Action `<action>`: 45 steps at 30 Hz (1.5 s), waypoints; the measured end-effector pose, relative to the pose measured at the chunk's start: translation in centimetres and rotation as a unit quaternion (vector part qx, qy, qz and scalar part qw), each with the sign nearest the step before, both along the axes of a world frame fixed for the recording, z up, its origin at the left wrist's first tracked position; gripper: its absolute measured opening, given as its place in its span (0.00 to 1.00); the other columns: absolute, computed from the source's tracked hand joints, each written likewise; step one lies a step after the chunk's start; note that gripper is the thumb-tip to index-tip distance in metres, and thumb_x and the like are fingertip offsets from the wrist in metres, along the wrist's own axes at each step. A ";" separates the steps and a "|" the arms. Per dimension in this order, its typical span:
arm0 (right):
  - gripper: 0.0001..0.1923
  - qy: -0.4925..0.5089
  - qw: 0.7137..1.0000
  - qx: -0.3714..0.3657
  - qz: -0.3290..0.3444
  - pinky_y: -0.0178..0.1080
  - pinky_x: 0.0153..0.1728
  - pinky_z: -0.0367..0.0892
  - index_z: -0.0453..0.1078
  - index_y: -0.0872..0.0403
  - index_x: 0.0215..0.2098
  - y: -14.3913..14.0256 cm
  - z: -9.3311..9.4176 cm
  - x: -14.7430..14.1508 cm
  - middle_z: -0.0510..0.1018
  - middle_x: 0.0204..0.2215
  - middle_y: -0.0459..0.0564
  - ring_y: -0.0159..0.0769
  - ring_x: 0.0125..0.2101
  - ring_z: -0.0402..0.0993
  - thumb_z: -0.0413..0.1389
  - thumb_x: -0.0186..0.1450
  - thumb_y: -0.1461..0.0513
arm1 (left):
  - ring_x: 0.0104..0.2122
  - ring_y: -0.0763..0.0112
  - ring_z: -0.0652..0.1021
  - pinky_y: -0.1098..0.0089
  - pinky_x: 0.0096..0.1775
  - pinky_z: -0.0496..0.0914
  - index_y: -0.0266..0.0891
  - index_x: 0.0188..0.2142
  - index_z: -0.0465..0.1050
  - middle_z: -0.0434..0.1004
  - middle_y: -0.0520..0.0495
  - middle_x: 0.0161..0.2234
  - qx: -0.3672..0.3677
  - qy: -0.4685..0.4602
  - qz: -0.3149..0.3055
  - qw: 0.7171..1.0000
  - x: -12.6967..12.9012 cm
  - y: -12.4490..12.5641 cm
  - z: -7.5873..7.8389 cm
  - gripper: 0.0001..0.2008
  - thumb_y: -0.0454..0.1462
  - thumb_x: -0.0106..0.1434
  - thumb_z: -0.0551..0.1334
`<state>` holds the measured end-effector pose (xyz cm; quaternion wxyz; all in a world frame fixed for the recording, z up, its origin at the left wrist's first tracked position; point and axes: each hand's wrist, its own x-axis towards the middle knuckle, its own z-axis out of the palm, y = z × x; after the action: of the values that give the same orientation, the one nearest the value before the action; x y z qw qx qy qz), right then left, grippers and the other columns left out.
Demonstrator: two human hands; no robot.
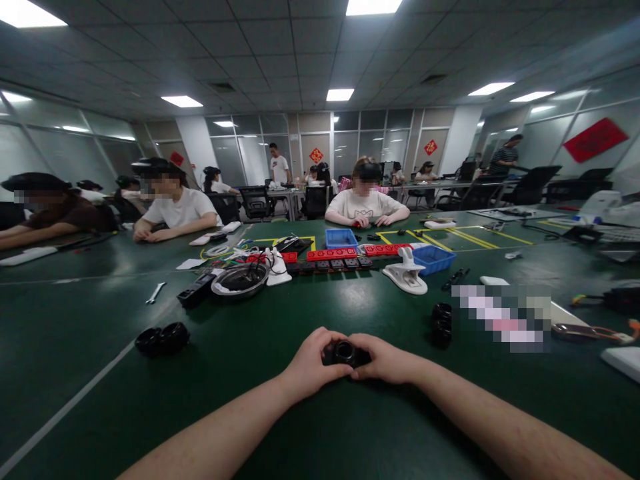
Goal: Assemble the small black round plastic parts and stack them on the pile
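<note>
Work is seen midway: black ring part [345,352] is clamped between left hand [311,365] and right hand [386,362]; similar pieces [163,339] beside it lie untouched on the table [260,400].

Small black ring-shaped plastic part [345,352]: dull sheen, smooth rim, held between bare left hand [311,363] and bare right hand [384,361].

Dark green table top [310,427]: smooth, semi-gloss; ceiling lights reflect softly on it.

Pair of black round plastic caps [163,339]: glossy, smooth.

Stack of black ribbed plastic rings [441,324]: matt, grooved sides.

White plastic clamp-like holder [407,273]: smooth, slight gloss.

Round shallow metal dish [240,280]: bright polished rim, dark inside.

Small silver metal wrench [155,292]: shiny.

Blue plastic trays [341,238]: matt, thin-walled.

Red plastic blocks in a row [331,254]: satin finish.

Person opposite: pale cloth T-shirt [367,203], matt.
</note>
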<state>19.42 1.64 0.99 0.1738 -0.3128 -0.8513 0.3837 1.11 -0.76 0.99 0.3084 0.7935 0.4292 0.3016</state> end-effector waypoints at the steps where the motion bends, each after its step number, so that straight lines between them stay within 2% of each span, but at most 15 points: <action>1: 0.18 0.000 1.000 0.003 0.004 0.35 0.36 0.60 0.64 0.56 0.39 0.1 0.0 0.0 0.68 0.34 0.46 0.34 0.34 0.64 0.58 0.49 0.64 | 0.31 0.71 0.67 0.73 0.31 0.63 0.42 0.41 0.65 0.63 0.51 0.33 -0.002 -0.004 -0.001 1.000 0.0 0.1 0.0 0.20 0.40 0.46 0.64; 9: 0.15 -0.026 1.000 0.000 0.000 0.35 0.35 0.59 0.65 0.57 0.36 0.7 -0.4 0.3 0.68 0.33 0.46 0.34 0.34 0.64 0.57 0.50 0.62 | 0.30 0.72 0.66 0.73 0.30 0.62 0.43 0.40 0.65 0.62 0.51 0.33 -0.027 0.004 -0.011 1.000 0.1 0.3 0.1 0.19 0.41 0.47 0.64; 20: 0.16 -0.025 0.999 0.000 -0.040 0.32 0.27 0.58 0.64 0.58 0.31 0.4 -0.6 0.0 0.65 0.27 0.44 0.31 0.28 0.62 0.60 0.46 0.59 | 0.29 0.72 0.66 0.74 0.30 0.62 0.41 0.37 0.66 0.62 0.51 0.32 -0.029 0.003 -0.006 1.000 0.2 0.3 -0.2 0.21 0.43 0.44 0.65; 24: 0.18 -0.048 0.996 0.026 -0.071 0.31 0.25 0.56 0.62 0.57 0.29 0.3 -0.9 -0.2 0.65 0.26 0.43 0.30 0.27 0.60 0.61 0.43 0.58 | 0.31 0.71 0.67 0.73 0.31 0.63 0.41 0.37 0.66 0.62 0.51 0.33 -0.025 0.002 -0.002 1.000 0.2 0.0 -0.1 0.20 0.42 0.43 0.65; 27: 0.20 -0.066 0.991 0.050 -0.101 0.30 0.23 0.54 0.60 0.56 0.28 0.1 -1.3 -0.7 0.65 0.26 0.43 0.30 0.26 0.60 0.61 0.42 0.56 | 0.32 0.69 0.67 0.71 0.32 0.63 0.40 0.36 0.66 0.63 0.51 0.33 -0.014 -0.002 0.028 0.999 0.4 -0.2 -0.2 0.20 0.41 0.42 0.66; 31: 0.19 -0.109 0.968 0.136 -0.181 0.32 0.23 0.54 0.59 0.56 0.26 -0.5 -1.8 -1.7 0.66 0.25 0.45 0.32 0.25 0.61 0.59 0.43 0.54 | 0.33 0.68 0.67 0.70 0.34 0.62 0.39 0.34 0.65 0.64 0.51 0.32 0.018 0.000 0.100 0.995 0.9 -0.3 -0.7 0.19 0.40 0.42 0.66; 34: 0.18 -0.125 0.949 0.191 -0.216 0.35 0.27 0.55 0.60 0.56 0.27 -1.1 -1.8 -2.2 0.67 0.26 0.48 0.35 0.27 0.62 0.58 0.46 0.52 | 0.33 0.67 0.67 0.69 0.34 0.62 0.39 0.34 0.65 0.64 0.51 0.32 0.029 0.006 0.119 0.992 1.1 -0.2 -0.8 0.18 0.40 0.42 0.66; 36: 0.21 -0.108 0.953 0.195 -0.205 0.36 0.29 0.56 0.62 0.56 0.31 -1.3 -1.5 -2.2 0.67 0.29 0.49 0.37 0.30 0.63 0.58 0.45 0.51 | 0.33 0.67 0.67 0.69 0.34 0.62 0.39 0.34 0.65 0.65 0.51 0.32 0.022 0.004 0.109 0.994 1.0 -0.1 -0.8 0.18 0.38 0.42 0.66; 39: 0.25 -0.070 0.976 0.159 -0.132 0.37 0.34 0.57 0.62 0.54 0.38 -0.9 -0.9 -1.4 0.68 0.33 0.49 0.38 0.34 0.63 0.59 0.45 0.52 | 0.33 0.68 0.67 0.71 0.33 0.63 0.40 0.36 0.66 0.65 0.50 0.33 0.004 -0.001 0.065 0.998 0.6 0.2 -0.5 0.18 0.38 0.44 0.65; 42: 0.20 -0.054 0.994 0.092 -0.039 0.37 0.35 0.57 0.64 0.55 0.39 -0.1 -0.3 -0.2 0.68 0.34 0.47 0.37 0.35 0.63 0.58 0.49 0.56 | 0.32 0.70 0.67 0.72 0.32 0.63 0.41 0.38 0.66 0.64 0.50 0.34 -0.012 0.001 0.018 1.000 0.3 0.3 -0.2 0.18 0.40 0.46 0.64; 45: 0.17 -0.048 0.998 0.040 0.012 0.36 0.36 0.58 0.65 0.56 0.38 0.5 0.2 0.6 0.67 0.34 0.47 0.35 0.35 0.62 0.57 0.51 0.59 | 0.31 0.71 0.66 0.73 0.31 0.62 0.42 0.39 0.66 0.63 0.51 0.33 -0.026 -0.004 -0.016 1.000 0.1 0.3 0.0 0.19 0.41 0.46 0.63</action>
<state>19.98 2.12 1.15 0.1410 -0.3133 -0.8771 0.3357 1.24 -0.48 0.99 0.3351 0.7909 0.4228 0.2889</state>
